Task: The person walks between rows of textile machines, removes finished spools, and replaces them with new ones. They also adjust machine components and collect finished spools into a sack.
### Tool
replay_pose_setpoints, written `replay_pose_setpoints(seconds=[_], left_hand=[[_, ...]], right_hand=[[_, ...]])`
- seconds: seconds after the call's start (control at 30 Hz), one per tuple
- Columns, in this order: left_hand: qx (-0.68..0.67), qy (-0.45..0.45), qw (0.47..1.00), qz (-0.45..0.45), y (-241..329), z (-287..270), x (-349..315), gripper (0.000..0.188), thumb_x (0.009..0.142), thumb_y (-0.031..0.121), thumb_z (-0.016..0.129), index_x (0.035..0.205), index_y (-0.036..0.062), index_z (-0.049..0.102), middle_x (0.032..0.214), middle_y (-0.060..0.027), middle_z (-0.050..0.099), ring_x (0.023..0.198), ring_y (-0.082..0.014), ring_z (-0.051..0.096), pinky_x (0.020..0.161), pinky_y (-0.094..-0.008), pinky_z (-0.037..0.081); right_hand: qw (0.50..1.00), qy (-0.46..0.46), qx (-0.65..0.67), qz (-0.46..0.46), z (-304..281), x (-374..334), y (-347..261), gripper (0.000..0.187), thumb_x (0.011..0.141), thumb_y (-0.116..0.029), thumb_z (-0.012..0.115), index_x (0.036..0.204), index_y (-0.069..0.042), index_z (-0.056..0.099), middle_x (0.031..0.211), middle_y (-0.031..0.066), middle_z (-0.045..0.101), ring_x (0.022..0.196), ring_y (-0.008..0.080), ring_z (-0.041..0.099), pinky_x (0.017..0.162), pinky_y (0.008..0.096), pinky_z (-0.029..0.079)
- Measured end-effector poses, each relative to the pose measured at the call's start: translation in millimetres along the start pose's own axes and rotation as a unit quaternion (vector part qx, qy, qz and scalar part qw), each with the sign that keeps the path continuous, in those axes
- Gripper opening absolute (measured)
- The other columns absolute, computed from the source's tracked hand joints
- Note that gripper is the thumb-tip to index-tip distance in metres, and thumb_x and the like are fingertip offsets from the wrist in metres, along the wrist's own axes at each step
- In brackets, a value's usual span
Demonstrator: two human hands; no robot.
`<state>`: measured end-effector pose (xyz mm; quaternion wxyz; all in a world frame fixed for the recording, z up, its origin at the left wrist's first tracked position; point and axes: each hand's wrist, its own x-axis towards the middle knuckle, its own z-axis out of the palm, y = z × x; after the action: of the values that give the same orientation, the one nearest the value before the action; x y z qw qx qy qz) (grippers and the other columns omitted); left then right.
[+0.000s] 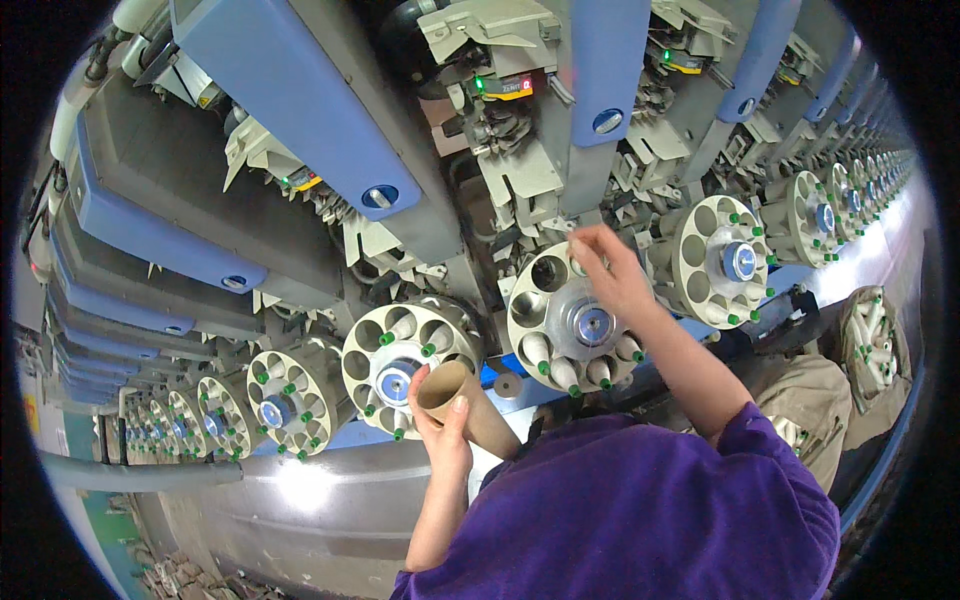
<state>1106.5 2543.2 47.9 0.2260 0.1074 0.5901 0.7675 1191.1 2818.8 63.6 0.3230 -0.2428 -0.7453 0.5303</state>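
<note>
My left hand is wrapped round a brown cardboard cone, its wide open end facing up. My right hand reaches over the upper right of a round cream magazine. Its fingers are pinched together close to a pocket; whatever is between them I cannot make out. Pale yarn bobbins with green tips, such as one bobbin, fill the lower pockets of this magazine. Its upper left pockets hold none. A silver and blue hub sits at its middle.
Similar magazines stand in a row on both sides, several with green-tipped bobbins. Blue and grey machine housings with metal brackets rise above. At right are cloth sacks, one holding pale bobbins. A grey rail runs at lower left.
</note>
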Motion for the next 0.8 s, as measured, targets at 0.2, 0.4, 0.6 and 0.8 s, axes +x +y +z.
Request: replay_pose_setpoints(seconds=[0.2, 0.4, 0.6, 0.8], left_hand=[[-0.008, 0.024, 1.0, 0.008, 1, 9, -4, 0.071, 0.077, 0.021, 0.07, 0.134, 0.008, 0.031, 0.119, -0.0132, 0.05, 0.11, -0.0231, 0.05, 0.095, -0.0357, 0.04], [0.004, -0.089, 0.995, 0.041, 9, 40, 35, 0.074, 0.075, 0.015, 0.066, 0.137, 0.0095, 0.025, 0.116, -0.0125, 0.051, 0.107, -0.0233, 0.052, 0.093, -0.0356, 0.042], [0.022, -0.053, 0.997, 0.053, 26, 99, 135, 0.049, 0.079, 0.026, 0.071, 0.115, 0.0013, 0.049, 0.102, -0.0084, 0.058, 0.091, -0.0182, 0.058, 0.08, -0.0338, 0.048], [-0.19, -0.282, 0.924, -0.172, 55, 170, 223, 0.056, 0.081, 0.05, 0.062, 0.11, 0.0028, 0.054, 0.1, -0.0123, 0.062, 0.089, -0.0239, 0.061, 0.076, -0.0385, 0.052]], right_hand=[[0.996, -0.046, -0.062, 0.034, -12, 80, 27, 0.031, 0.092, -0.026, 0.056, 0.106, 0.001, 0.059, 0.095, 0.0073, 0.067, 0.085, 0.0141, 0.061, 0.078, 0.0281, 0.047], [0.976, -0.089, -0.133, 0.147, 39, 133, 71, 0.045, 0.093, -0.038, 0.048, 0.115, 0.0, 0.056, 0.111, 0.0119, 0.063, 0.095, 0.0219, 0.061, 0.084, 0.0371, 0.046], [0.946, -0.15, 0.201, 0.204, 69, 115, 60, 0.034, 0.094, -0.027, 0.051, 0.117, -0.001, 0.052, 0.095, 0.0101, 0.067, 0.077, 0.0188, 0.064, 0.064, 0.0336, 0.051], [0.963, -0.147, -0.205, -0.092, 9, 121, -24, 0.015, 0.087, -0.014, 0.052, 0.095, -0.004, 0.061, 0.081, 0.0144, 0.067, 0.07, 0.0313, 0.065, 0.067, 0.0403, 0.052]])
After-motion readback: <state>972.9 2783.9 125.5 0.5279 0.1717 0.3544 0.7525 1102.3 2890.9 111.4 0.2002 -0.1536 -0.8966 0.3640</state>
